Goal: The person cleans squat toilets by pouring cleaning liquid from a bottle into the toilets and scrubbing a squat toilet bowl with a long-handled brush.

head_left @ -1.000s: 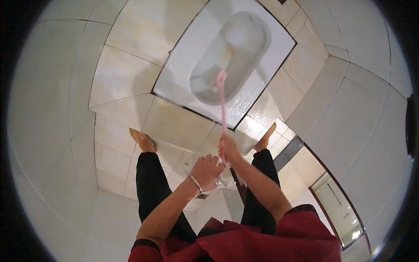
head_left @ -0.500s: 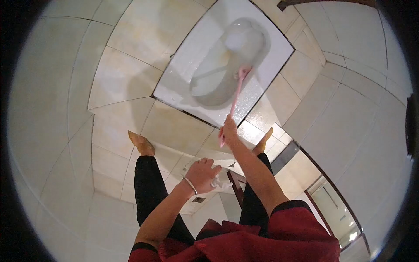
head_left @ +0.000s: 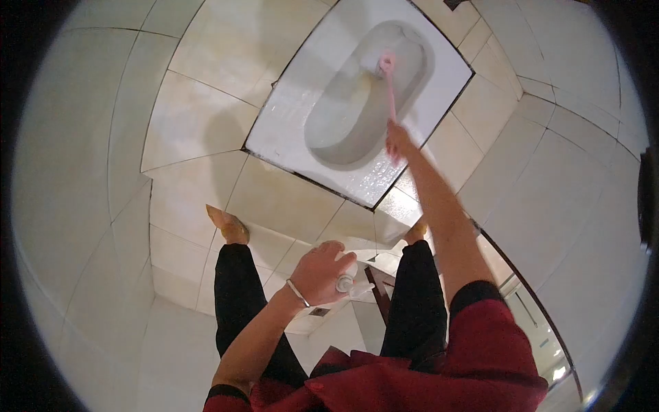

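Note:
My right hand (head_left: 398, 141) is closed around the handle of a pink toilet brush (head_left: 390, 96) and reaches over the right part of a white squat toilet (head_left: 278, 141). The brush's head is inside the basin, near its far end, where whitish foam or water shows. My left hand (head_left: 322, 271), with a bangle at the wrist, is held in front of my body. Its fingers are wrapped around a white bottle (head_left: 345, 283), mostly hidden by the palm. A pale spout or cap sticks out on the right.
Beige floor tiles (head_left: 199, 110) surround the toilet, and pale tiled walls rise on both sides. My bare feet (head_left: 230, 225) stand apart at its near side. A dark-framed doorway or mirror (head_left: 528, 309) is at the lower right.
My right hand has moved forward and slightly right, and the brush head has gone from the basin's right side to its far end. My left hand keeps the bottle almost in place.

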Tool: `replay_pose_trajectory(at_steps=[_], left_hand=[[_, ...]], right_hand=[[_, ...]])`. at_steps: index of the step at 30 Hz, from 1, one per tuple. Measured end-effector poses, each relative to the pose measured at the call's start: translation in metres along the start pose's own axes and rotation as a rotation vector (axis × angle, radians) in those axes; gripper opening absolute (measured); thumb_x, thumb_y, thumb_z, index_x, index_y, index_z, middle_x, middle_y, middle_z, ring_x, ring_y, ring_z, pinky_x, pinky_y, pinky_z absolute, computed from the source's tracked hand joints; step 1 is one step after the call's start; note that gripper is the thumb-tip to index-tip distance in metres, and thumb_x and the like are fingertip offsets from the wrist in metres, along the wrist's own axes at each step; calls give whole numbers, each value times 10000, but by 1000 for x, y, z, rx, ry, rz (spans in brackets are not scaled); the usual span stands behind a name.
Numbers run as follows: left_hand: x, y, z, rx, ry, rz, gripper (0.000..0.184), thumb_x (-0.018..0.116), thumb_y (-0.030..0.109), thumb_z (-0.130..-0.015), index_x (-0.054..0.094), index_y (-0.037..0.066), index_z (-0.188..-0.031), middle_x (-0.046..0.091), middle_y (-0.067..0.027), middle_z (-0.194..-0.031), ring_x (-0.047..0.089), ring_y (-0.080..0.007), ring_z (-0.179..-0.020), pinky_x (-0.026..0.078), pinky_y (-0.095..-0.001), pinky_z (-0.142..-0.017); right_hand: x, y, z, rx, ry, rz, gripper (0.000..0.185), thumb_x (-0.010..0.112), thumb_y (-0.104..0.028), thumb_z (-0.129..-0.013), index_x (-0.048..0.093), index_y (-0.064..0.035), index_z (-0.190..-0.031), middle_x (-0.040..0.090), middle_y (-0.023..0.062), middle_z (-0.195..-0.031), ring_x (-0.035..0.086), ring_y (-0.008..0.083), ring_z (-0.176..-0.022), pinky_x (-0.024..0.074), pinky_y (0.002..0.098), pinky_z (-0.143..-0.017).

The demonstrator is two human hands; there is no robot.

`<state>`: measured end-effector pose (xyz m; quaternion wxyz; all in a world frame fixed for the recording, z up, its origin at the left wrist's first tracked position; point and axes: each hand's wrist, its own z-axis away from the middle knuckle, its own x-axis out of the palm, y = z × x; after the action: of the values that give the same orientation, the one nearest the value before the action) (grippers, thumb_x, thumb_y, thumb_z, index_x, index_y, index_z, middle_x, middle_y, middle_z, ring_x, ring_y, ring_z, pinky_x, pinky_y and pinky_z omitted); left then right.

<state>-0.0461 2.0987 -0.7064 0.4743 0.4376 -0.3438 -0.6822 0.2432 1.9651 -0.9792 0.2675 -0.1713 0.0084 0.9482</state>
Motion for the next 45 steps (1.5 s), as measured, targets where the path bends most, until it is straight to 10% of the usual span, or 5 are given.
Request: replay_pose_trajectory(at_steps=[3, 11, 13, 38, 45], left_hand=[[7, 2, 1, 50, 51, 5, 434, 670, 251, -633, 502, 61, -985, 494, -159, -958, 511, -322, -885, 437, -392, -721], [2, 0, -4, 21, 33, -41, 439, 669, 257, -640, 498, 65, -996, 486, -157, -964, 508, -321, -895, 434, -398, -718], [4, -1, -4, 20, 43, -46, 436, 669, 259, -642, 498, 66, -993, 485, -156, -966, 508, -320, -899, 433, -399, -719], [-11, 6, -1, -23, 377, 80, 457, 711, 278, -651, 506, 72, -1003, 492, -160, -1041, 519, -322, -941, 463, -379, -729], [-6, 9, -4, -1, 368, 94, 472, 704, 286, -654, 488, 74, -1016, 488, -163, -1032, 519, -329, -932, 456, -392, -732]], right_hand=[[-5, -8, -75, -84, -279, -259, 462, 323, -459, -876, 440, -77, -645, 423, 63, -467, 432, 206, -368, 349, 362, -327], [54, 250, 149, -692, -54, 1206, 220, 434, -153, -827, 444, 6, -979, 500, 185, -825, 547, 331, -724, 450, 430, -598], [52, 165, 208, -310, -202, 663, 241, 461, -152, -806, 432, 5, -986, 485, 191, -808, 548, 340, -657, 450, 434, -543], [37, 87, 127, -1022, 373, 1279, 198, 422, -204, -854, 440, -52, -979, 558, 133, -760, 581, 312, -571, 462, 398, -447], [61, 66, 191, -590, -138, 1334, 213, 413, -194, -841, 425, -29, -975, 579, 167, -793, 599, 327, -672, 482, 426, -537]])
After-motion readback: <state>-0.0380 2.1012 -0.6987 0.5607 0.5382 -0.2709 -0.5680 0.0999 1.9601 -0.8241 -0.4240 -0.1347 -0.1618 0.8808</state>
